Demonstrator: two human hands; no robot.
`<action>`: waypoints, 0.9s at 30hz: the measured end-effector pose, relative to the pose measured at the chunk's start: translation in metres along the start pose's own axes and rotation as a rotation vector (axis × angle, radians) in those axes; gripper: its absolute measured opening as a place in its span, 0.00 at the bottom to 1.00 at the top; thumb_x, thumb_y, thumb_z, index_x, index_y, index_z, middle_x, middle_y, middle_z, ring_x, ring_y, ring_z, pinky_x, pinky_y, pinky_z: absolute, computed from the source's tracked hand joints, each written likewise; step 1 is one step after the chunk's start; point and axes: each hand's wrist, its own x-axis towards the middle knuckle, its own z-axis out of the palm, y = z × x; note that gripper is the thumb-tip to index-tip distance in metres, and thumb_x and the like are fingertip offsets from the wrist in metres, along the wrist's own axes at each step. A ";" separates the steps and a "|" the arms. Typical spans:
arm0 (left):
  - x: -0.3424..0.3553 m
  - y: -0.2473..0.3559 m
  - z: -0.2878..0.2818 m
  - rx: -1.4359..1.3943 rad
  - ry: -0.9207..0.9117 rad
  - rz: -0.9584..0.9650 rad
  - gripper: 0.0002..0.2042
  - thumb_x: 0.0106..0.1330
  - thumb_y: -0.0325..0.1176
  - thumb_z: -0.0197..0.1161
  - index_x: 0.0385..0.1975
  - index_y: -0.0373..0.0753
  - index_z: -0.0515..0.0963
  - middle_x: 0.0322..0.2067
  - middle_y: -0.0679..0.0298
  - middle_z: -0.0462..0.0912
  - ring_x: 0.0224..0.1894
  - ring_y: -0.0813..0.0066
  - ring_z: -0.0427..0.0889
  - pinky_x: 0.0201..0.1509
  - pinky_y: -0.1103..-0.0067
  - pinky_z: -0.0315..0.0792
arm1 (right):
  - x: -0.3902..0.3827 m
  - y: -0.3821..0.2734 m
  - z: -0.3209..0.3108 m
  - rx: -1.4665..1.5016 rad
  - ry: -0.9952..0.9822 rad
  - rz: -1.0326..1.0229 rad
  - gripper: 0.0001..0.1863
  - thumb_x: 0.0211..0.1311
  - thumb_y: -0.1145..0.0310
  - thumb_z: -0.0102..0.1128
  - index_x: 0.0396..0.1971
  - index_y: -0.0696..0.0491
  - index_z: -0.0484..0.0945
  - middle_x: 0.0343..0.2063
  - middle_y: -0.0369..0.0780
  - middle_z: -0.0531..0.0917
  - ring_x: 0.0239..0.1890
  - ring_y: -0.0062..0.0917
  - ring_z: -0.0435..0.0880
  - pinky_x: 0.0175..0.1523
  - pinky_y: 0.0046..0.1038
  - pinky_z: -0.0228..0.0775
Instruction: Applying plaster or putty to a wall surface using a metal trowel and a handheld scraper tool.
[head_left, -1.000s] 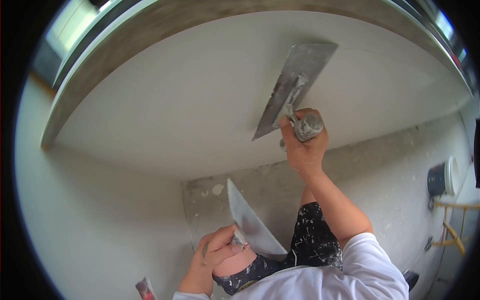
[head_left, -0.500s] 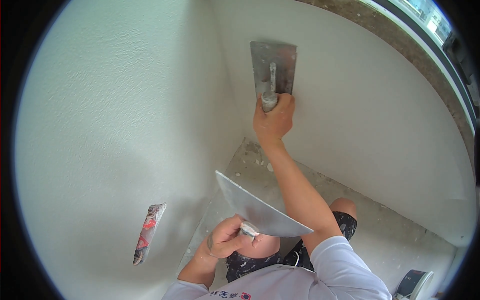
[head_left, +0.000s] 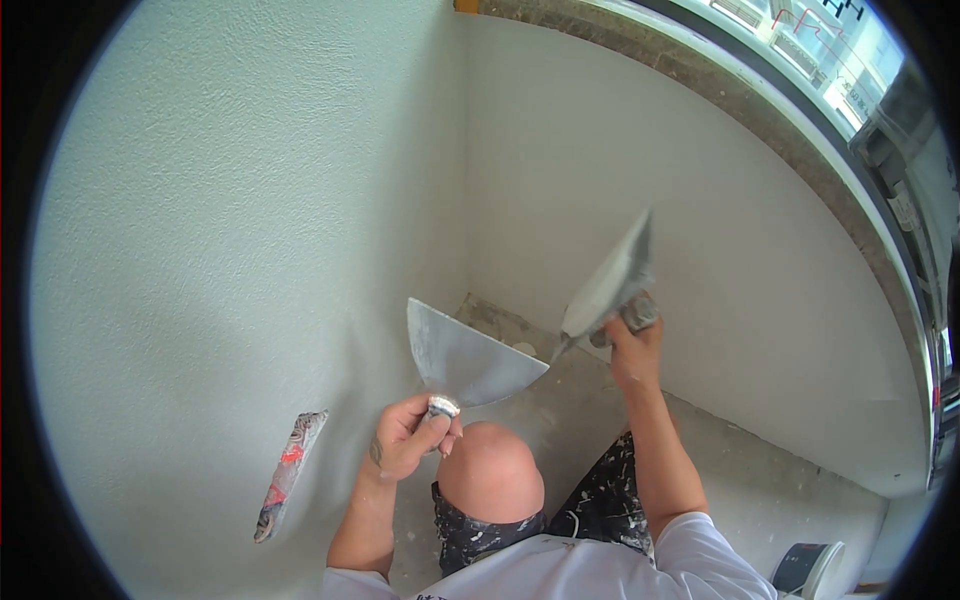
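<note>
My left hand (head_left: 408, 440) is closed round the handle of a wide putty knife (head_left: 472, 362), whose broad metal blade fans out up and to the right, above my bare knee. To the right, my right hand (head_left: 637, 352) grips a plastering trowel (head_left: 612, 275) by its handle. The trowel's flat plate is tilted on edge, slightly blurred, and held away from the white wall (head_left: 720, 230) behind it. Its lower tip comes close to the right corner of the putty knife blade; whether they touch I cannot tell.
A textured pale wall (head_left: 220, 250) rises on the left, with a narrow slanted recess (head_left: 287, 475) holding red and grey material. Above the white wall runs a brown sill (head_left: 690, 68) below a window. The grey floor (head_left: 560, 400) has white spots. A dark bucket (head_left: 797, 568) stands at lower right.
My right hand has drawn the trowel off the white wall, down and to the right, turning its plate on edge. The putty knife has shifted left and up, its blade face showing more.
</note>
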 end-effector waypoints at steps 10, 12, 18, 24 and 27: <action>0.098 -0.039 0.007 -0.021 -0.442 -0.397 0.10 0.71 0.35 0.56 0.36 0.35 0.78 0.26 0.64 0.80 0.21 0.82 0.75 0.23 0.82 0.68 | -0.033 -0.018 -0.116 0.306 0.122 -0.094 0.31 0.65 0.53 0.59 0.63 0.52 0.65 0.56 0.40 0.75 0.57 0.33 0.76 0.59 0.40 0.74; 0.108 -0.049 0.013 -0.036 -0.478 -0.416 0.12 0.72 0.38 0.56 0.35 0.36 0.78 0.25 0.66 0.80 0.20 0.84 0.74 0.22 0.83 0.67 | -0.032 -0.023 -0.116 0.376 0.067 -0.134 0.33 0.64 0.50 0.60 0.64 0.51 0.64 0.57 0.40 0.75 0.58 0.34 0.75 0.60 0.40 0.73; 0.117 -0.057 0.034 0.124 -0.559 -0.421 0.15 0.73 0.44 0.56 0.33 0.38 0.79 0.23 0.69 0.79 0.19 0.85 0.73 0.21 0.84 0.64 | -0.033 -0.026 -0.091 0.229 -0.005 -0.060 0.34 0.63 0.49 0.60 0.64 0.52 0.65 0.57 0.40 0.75 0.58 0.34 0.75 0.60 0.39 0.73; 0.106 -0.038 0.053 0.130 -0.549 -0.439 0.16 0.73 0.44 0.56 0.35 0.36 0.80 0.24 0.68 0.79 0.19 0.85 0.74 0.21 0.84 0.64 | -0.033 -0.021 -0.067 0.102 -0.055 0.007 0.34 0.63 0.48 0.59 0.64 0.52 0.65 0.58 0.40 0.75 0.58 0.33 0.75 0.60 0.39 0.72; 0.096 -0.025 0.059 0.084 -0.522 -0.421 0.17 0.73 0.44 0.56 0.39 0.34 0.80 0.23 0.67 0.79 0.19 0.85 0.73 0.21 0.84 0.64 | -0.025 -0.020 -0.062 0.012 -0.103 -0.003 0.22 0.59 0.69 0.67 0.53 0.55 0.75 0.46 0.39 0.82 0.45 0.28 0.81 0.49 0.31 0.76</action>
